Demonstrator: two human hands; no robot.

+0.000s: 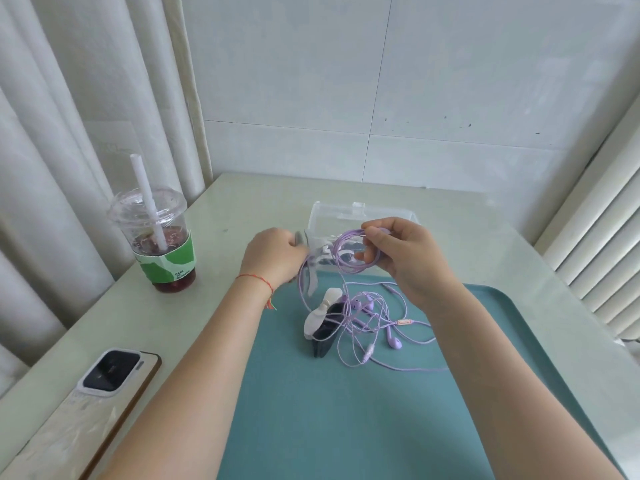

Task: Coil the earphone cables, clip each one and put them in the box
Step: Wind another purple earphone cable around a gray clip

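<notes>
My right hand (401, 254) pinches a small coil of purple earphone cable (343, 252) in front of the clear plastic box (332, 213). My left hand (273, 256) grips a grey clip (300, 238) at the box's left side, and a strand of the purple cable hangs down from near it. On the teal tray (311, 410) lies a tangle of purple earphones (374, 327) with their buds and plug. Beside the tangle lie a white clip (320, 315) and a dark clip (323, 337). Something white and dark sits inside the box, too blurred to name.
A plastic cup (161, 242) of dark red drink with a white straw stands at the left of the table. A phone (104, 386) lies face down near the front left. White curtains hang at the left, and a radiator stands at the right.
</notes>
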